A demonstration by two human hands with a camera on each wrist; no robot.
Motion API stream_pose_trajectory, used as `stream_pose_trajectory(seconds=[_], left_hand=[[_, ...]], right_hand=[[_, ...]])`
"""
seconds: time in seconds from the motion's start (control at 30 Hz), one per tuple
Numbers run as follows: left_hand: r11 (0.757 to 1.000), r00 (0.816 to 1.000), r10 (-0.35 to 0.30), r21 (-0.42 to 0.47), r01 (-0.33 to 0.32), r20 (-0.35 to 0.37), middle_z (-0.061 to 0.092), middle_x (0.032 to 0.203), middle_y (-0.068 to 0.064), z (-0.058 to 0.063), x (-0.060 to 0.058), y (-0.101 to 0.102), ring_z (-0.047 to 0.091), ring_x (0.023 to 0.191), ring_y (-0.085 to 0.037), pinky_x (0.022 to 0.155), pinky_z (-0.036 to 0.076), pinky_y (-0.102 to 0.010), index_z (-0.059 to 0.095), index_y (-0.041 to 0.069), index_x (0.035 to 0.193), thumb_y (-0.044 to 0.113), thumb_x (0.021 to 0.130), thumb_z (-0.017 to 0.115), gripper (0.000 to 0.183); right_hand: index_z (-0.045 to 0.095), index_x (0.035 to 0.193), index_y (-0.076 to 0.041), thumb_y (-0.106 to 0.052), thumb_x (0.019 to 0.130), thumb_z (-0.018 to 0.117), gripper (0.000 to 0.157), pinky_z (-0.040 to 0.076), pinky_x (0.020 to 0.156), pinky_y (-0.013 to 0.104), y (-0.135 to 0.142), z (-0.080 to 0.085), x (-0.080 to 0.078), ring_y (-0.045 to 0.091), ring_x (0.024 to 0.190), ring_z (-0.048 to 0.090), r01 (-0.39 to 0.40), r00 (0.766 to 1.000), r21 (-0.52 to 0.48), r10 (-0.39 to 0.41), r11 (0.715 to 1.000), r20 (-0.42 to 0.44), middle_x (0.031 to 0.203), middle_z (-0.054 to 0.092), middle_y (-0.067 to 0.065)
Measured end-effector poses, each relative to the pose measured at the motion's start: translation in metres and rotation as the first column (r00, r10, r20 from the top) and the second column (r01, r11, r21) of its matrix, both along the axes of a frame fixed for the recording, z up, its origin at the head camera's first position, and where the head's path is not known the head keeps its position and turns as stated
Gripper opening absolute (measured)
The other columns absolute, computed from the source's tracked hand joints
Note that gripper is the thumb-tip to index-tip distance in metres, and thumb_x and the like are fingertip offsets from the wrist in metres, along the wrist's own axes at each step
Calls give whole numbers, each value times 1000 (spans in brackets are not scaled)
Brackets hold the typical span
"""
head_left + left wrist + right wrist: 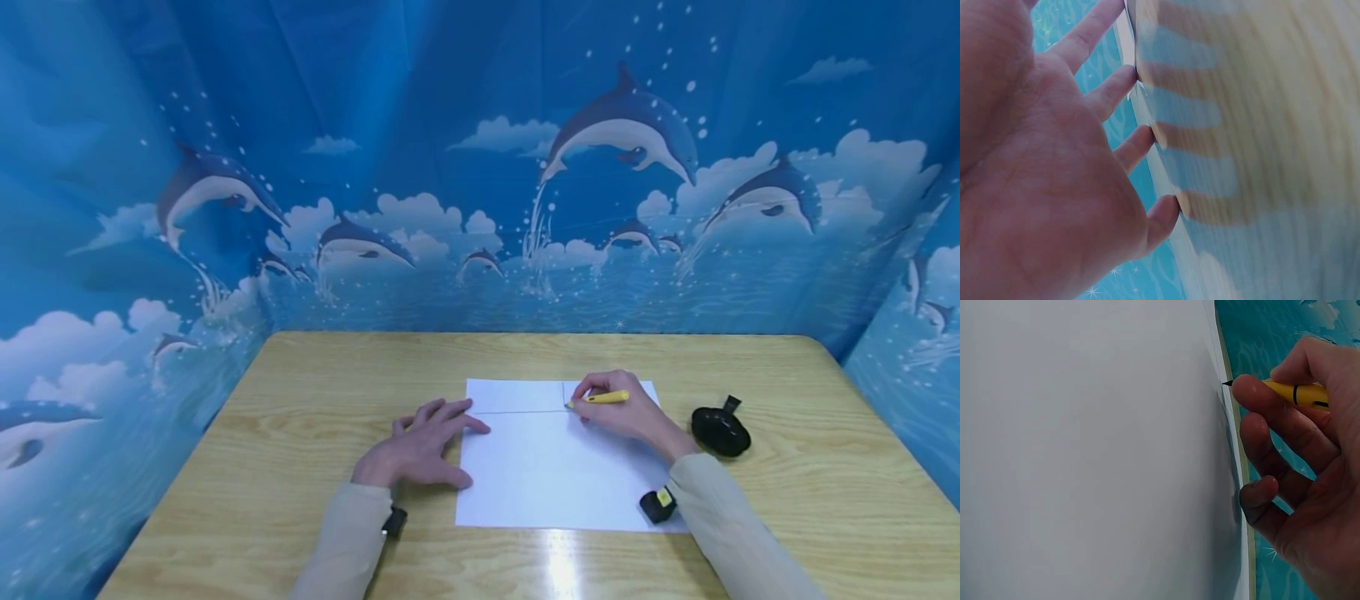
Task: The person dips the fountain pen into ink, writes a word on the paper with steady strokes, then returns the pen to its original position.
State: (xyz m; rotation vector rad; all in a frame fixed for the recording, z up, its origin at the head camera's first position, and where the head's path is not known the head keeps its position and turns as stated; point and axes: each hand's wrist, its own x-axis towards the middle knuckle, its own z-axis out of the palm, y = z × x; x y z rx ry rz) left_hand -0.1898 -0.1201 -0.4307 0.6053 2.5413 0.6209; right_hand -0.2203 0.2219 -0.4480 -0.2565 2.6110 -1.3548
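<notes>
A white sheet of paper (pixel 551 475) lies on the wooden table. A thin dark horizontal line crosses its upper part, and a short vertical line runs down from its top edge to near the pen tip. My right hand (pixel 618 408) pinches a yellow pen (pixel 607 397) between thumb and fingers, its dark tip right at the paper. In the right wrist view the same pen (pixel 1304 395) shows a black ring on its barrel. My left hand (pixel 423 442) is spread at the sheet's left edge, fingertips on the paper and table.
A small black oval dish with a short handle (pixel 721 431) sits on the table (pixel 300 433) to the right of the paper. Black wrist cameras sit at both cuffs. Behind the table hangs a blue curtain (pixel 450 167) printed with dolphins.
</notes>
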Motion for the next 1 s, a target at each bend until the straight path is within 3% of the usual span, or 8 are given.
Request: stream_pose_trajectory(seconds=[1.0], left_hand=[[1000,1000,3,-6,-3,-9,21,171,7,0,1,1,8,159,-39,115,14,-75,55,42,140,44,83,79,62]], right_hand=[[74,94,-6,-15,89,74,11,44,55,23,-2,-2,8,13,62,60,-60,997,-84,63,995,36,73,72,5]])
